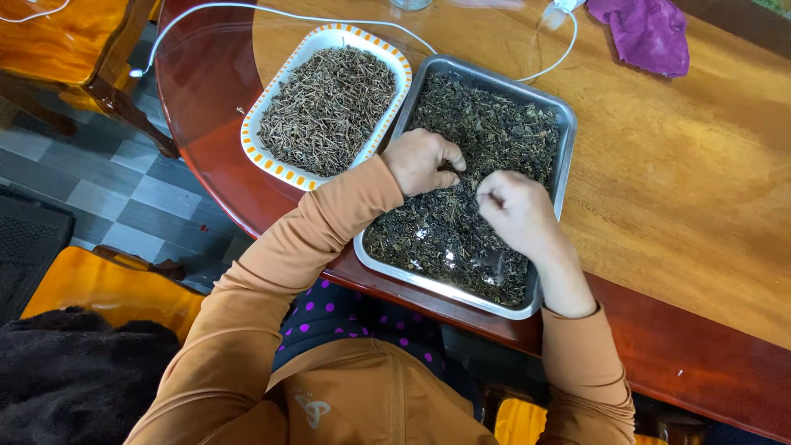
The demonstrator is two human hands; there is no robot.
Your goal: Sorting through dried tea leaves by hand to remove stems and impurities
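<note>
A rectangular metal tray (567, 124) full of dark dried leaves (494, 132) sits on the wooden table. Both hands rest in it. My left hand (418, 161) lies on the leaves near the tray's left rim, fingers curled with the tips pinched together. My right hand (515, 208) is over the middle of the tray, fingers bunched down into the leaves. Whether either pinch holds a leaf piece cannot be made out. To the left stands a white dish with an orange-patterned rim (272, 161), filled with thin dried stems (329, 107).
A white cable (247, 8) runs across the table's far side to a small white plug (556, 12). A purple cloth (647, 33) lies at the far right. Wooden chairs with orange cushions (58, 41) stand on the tiled floor at left.
</note>
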